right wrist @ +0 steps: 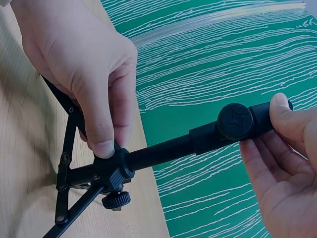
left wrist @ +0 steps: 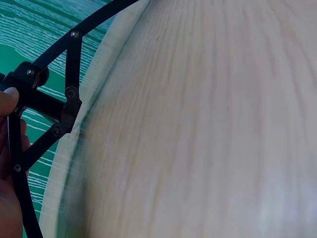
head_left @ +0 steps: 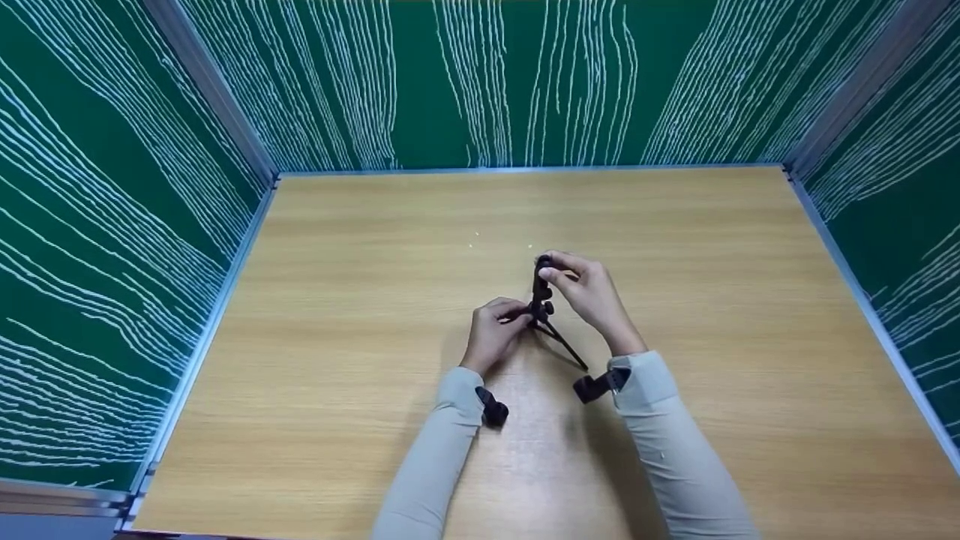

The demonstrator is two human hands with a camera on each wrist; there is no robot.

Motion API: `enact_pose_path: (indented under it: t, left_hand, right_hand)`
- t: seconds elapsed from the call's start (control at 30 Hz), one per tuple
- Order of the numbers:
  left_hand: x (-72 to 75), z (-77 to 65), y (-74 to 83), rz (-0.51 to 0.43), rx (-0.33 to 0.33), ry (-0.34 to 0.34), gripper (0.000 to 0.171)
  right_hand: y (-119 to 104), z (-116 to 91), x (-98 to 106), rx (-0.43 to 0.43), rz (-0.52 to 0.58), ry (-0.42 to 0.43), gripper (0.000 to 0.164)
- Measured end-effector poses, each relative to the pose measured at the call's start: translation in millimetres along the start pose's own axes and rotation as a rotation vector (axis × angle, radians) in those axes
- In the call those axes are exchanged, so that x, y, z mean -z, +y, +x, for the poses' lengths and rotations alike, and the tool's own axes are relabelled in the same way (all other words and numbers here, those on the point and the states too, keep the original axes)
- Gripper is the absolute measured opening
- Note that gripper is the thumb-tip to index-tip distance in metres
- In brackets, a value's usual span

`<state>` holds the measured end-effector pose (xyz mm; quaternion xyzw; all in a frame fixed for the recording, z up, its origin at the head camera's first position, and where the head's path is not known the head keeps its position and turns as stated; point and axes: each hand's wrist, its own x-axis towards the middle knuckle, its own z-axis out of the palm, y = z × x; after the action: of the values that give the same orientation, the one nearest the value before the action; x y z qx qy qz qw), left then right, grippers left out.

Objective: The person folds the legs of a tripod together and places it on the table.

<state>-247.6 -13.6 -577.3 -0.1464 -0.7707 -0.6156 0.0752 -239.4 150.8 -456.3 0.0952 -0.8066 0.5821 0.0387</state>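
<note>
A black tripod stand (head_left: 539,291) stands over the middle of the table, its centre post upright and its legs spread at the bottom. My left hand (head_left: 495,335) grips the hub where the legs meet, thumb on top in the right wrist view. Near the top of the post, my right hand (head_left: 592,296) pinches the end between thumb and fingers. A round knob (right wrist: 235,122) sits on the post just below that hand. Lower down, a smaller knob (right wrist: 116,200) sticks out from the hub. Hinged braces (left wrist: 73,64) link the legs to the post in the left wrist view.
The wooden table (head_left: 337,262) is bounded by green panels (head_left: 420,90) with white wavy lines, at the back and both sides. Small white specks (head_left: 471,245) lie beyond the stand. Black wrist cameras (head_left: 493,409) are strapped over both sleeves.
</note>
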Motion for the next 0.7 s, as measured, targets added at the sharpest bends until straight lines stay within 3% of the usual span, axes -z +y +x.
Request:
enact_pose_path:
  t: [0.43, 0.7]
  left_hand:
    - [-0.2, -0.6, 4.4, -0.019, 0.017, 0.026, 0.011]
    - [6.2, -1.9, 37.4, 0.014, -0.025, 0.017, 0.011]
  right_hand:
    - [-0.4, -1.2, -1.6, 0.029, 0.006, -0.005, 0.030]
    - [-2.6, 0.2, -1.8, 0.016, -0.019, 0.004, 0.030]
